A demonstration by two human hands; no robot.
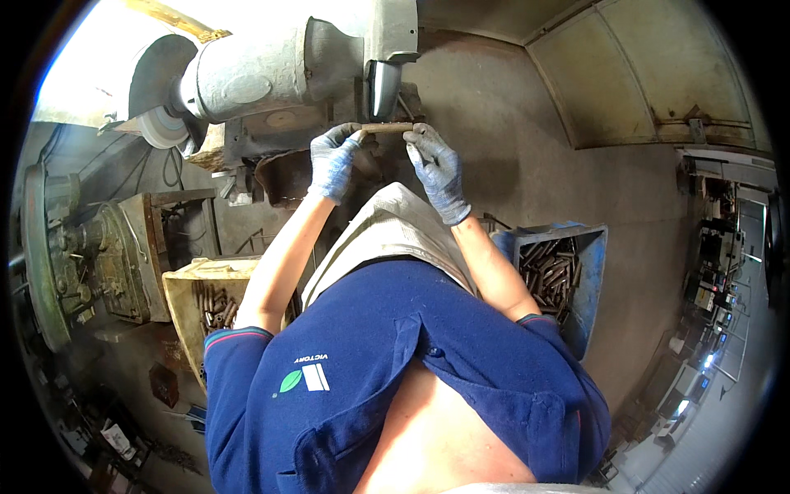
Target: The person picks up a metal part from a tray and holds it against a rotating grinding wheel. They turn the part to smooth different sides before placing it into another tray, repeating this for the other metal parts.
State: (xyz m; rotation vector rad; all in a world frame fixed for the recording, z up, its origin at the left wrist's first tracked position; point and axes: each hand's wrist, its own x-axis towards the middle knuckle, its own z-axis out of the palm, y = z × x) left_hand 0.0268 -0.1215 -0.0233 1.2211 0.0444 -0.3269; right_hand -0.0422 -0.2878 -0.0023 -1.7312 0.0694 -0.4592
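Note:
A short metal rod [387,128] lies level between my two hands, one end in each. My left hand [335,158], in a blue-grey work glove, pinches its left end. The gloved fingers of my right hand [438,169] close on the right end. Just beyond the rod stands a grey bench grinder [255,72], and the shiny edge of its right wheel [384,90] shows close past the rod. Whether rod and wheel touch, I cannot tell.
At my left is a yellowish bin [185,300] with metal rods in it; at my right, a blue bin [591,288] full of similar rods. A white wheel [160,128] sits at the grinder's left end. Further left stands a green machine [107,255].

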